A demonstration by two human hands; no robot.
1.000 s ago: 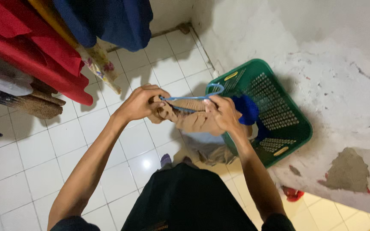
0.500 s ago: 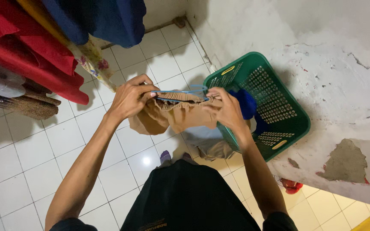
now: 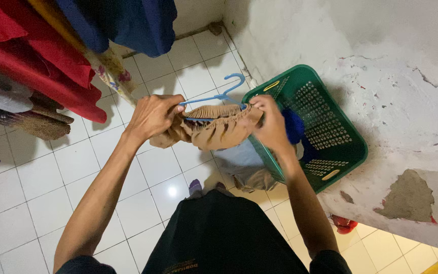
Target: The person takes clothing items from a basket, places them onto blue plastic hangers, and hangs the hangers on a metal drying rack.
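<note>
A tan garment with an elastic waistband is stretched over a light blue plastic hanger, whose hook points up and away. My left hand grips the garment and the hanger's left end. The right end of the waistband is pinched in my right hand, just above the rim of a green plastic laundry basket. A blue cloth lies inside the basket, partly hidden behind my right hand.
Red, dark blue and floral clothes hang at the upper left. A broom head lies on the white tiled floor below them. A cracked white wall stands on the right. A grey cloth hangs below the garment.
The hanger's hook has come up clear above the waistband, and the tan garment is now bunched tighter along the hanger bar. Both hands stay at its ends.
</note>
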